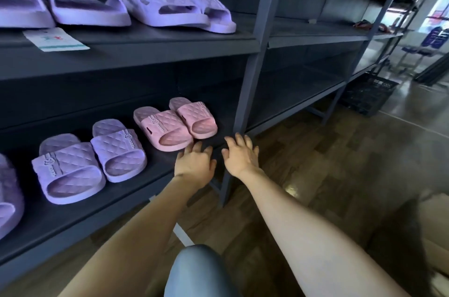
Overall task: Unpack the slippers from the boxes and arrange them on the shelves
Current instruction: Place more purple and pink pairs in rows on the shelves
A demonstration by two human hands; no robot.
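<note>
Fingers [198, 146] of the left hand [194, 162] and the right hand [240, 157] are held spread, nothing grasped, just beside the pink slippers [175, 124] on the lower shelf [136, 202]; this pair may be pushed crooked if brushed

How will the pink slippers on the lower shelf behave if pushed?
Probably light: the pink slippers look like thick moulded foam. Likely slide rather than tip or roll: flat soles on the smooth lower shelf. Quilted straps probably flex under a pinch.
</note>
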